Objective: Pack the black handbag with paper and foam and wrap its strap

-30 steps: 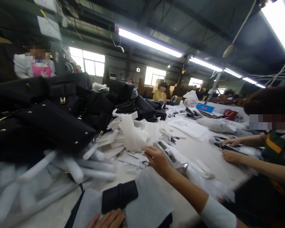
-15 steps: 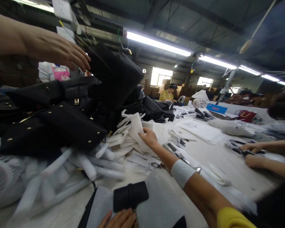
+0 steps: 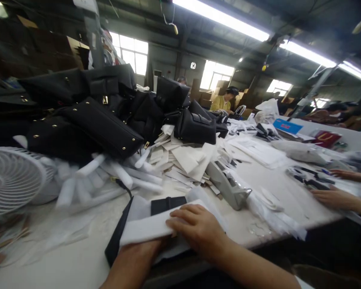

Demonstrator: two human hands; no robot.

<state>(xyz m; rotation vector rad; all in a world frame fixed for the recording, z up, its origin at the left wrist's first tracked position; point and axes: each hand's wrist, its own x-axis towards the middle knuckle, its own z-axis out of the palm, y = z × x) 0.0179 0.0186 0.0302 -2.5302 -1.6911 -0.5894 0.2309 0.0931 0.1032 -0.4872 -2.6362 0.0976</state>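
Note:
A flat black bag [image 3: 164,204] lies near the table's front edge, partly wrapped in white foam sheet [image 3: 144,226]. My right hand [image 3: 198,228] rests on it with fingers curled over the end of a white foam strip. My left forearm comes up from below, and my left hand [image 3: 140,255] goes under that strip, fingers hidden. A pile of white foam pieces [image 3: 185,158] lies just beyond the bag.
A heap of black handbags [image 3: 93,120] fills the left back, with white foam rolls [image 3: 117,176] below it. A white fan [image 3: 12,180] stands at the left. A grey tape dispenser [image 3: 228,186] sits right of the bag. A co-worker's hands [image 3: 333,196] work at the right.
My right hand has drawn back from the foam pile to the black bag, with a white strip now laid across it. The other person's arm at upper left has gone.

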